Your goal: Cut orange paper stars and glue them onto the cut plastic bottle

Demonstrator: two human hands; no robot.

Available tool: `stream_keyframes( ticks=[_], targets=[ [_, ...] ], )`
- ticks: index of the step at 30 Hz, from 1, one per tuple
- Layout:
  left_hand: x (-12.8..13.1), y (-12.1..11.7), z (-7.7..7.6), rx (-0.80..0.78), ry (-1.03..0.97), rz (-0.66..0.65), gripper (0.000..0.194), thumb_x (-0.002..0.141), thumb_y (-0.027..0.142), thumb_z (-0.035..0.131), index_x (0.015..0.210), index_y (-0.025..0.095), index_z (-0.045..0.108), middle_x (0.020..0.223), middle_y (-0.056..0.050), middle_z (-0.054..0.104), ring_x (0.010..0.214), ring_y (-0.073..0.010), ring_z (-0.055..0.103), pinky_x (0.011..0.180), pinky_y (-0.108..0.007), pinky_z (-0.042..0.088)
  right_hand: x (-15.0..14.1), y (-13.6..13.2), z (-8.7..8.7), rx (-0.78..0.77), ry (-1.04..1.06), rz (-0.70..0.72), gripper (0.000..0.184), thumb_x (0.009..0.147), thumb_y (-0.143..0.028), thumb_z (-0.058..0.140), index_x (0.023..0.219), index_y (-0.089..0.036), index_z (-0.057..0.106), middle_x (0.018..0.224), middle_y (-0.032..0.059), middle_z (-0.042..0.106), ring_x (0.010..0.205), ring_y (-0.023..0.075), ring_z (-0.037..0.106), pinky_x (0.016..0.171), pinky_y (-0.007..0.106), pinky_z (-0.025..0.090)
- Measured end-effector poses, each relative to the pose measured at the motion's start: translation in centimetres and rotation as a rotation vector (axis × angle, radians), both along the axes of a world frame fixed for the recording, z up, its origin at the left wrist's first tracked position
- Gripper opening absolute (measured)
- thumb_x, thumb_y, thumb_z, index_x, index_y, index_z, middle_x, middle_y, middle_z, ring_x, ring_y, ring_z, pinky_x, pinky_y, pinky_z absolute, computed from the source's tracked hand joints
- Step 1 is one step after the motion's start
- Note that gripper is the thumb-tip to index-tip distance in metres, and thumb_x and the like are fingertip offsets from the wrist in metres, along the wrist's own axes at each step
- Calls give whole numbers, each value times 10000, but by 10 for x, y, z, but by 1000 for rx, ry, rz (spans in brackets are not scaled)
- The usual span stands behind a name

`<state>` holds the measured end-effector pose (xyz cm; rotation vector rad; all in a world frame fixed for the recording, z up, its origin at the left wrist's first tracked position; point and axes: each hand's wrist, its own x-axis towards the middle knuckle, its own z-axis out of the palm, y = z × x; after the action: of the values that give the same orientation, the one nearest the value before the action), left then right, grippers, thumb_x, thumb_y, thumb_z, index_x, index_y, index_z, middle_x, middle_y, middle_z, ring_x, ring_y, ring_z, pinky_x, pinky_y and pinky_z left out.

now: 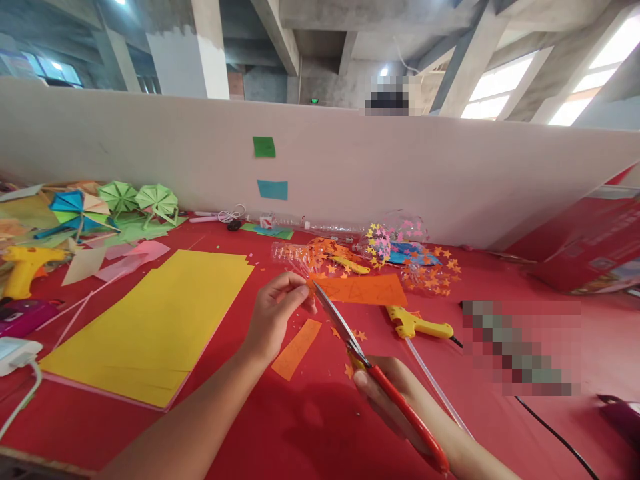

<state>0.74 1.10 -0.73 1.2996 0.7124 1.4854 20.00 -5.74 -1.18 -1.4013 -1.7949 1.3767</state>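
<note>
While the left hand (280, 307) pinched the near end of a flat orange paper strip (373, 290) — stars outlined along it — the right hand (403, 383) gripped red-handled metal scissors (385, 387), tips by those fingers. Below, a smaller orange paper rectangle (297, 349) lay on the red tabletop (270, 433).
</note>
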Motion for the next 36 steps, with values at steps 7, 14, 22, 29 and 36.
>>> stream_keyframes(
  ticks=[7,14,22,29,36],
  targets=[
    [2,1,2,-43,-57,-15,120,816,253,599,717,184,601,602,28,613,584,-109,585,643,-247,460,-1,0,-2,-2,4,13,624,744,-819,405,592,-217,337,457,-73,343,400,63,278,393,231,162],
    [5,-1,1,-45,-73,-87,128,805,226,603,690,179,634,618,22,600,582,-100,587,621,-235,478,-1,-1,-2,32,8,13,606,782,-792,391,605,-214,348,472,-69,347,417,69,282,409,233,178],
    [7,-3,1,-69,-85,-105,128,816,230,590,719,182,659,631,17,598,603,-101,585,624,-228,491,3,-1,-6,100,16,85,584,828,-768,338,633,-218,340,468,-71,330,441,81,274,437,239,189],
    [7,-2,0,-79,-95,-106,118,797,233,600,711,177,658,628,13,599,596,-108,581,631,-246,493,2,-1,-4,83,3,66,585,831,-761,351,619,-216,342,476,-68,336,440,79,279,429,235,186],
    [6,-1,2,-108,-94,-105,130,773,235,606,663,174,637,613,15,597,569,-109,577,616,-255,488,-2,-3,1,35,-21,15,604,815,-776,356,584,-217,341,446,-67,340,408,74,270,409,238,169]
  ],
)
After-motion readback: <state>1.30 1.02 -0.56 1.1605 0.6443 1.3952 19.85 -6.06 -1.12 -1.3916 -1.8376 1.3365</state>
